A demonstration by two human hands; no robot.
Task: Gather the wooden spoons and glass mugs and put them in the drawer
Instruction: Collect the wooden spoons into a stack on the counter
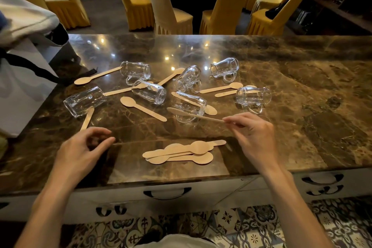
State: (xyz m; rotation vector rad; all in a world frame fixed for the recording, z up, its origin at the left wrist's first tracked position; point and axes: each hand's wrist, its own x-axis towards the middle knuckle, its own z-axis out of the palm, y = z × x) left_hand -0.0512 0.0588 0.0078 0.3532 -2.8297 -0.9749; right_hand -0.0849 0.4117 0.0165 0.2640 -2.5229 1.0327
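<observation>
Several glass mugs lie on their sides on the marble counter [302,90], among them one at the left [84,101] and one at the right [253,95]. Loose wooden spoons [143,108] are scattered between them. A small pile of wooden spoons [181,152] sits near the front edge, between my hands. My right hand [252,137] pinches the handle of one wooden spoon [193,115] and holds it above the counter. My left hand [80,153] hovers over the counter with curled fingers and holds nothing. A shut drawer [167,194] is below the pile.
A white bag with a black strap [22,78] stands at the counter's left end. Yellow-covered chairs [223,12] and a round dark table stand beyond the counter. More drawer handles [322,180] show at the lower right, above a patterned tile floor.
</observation>
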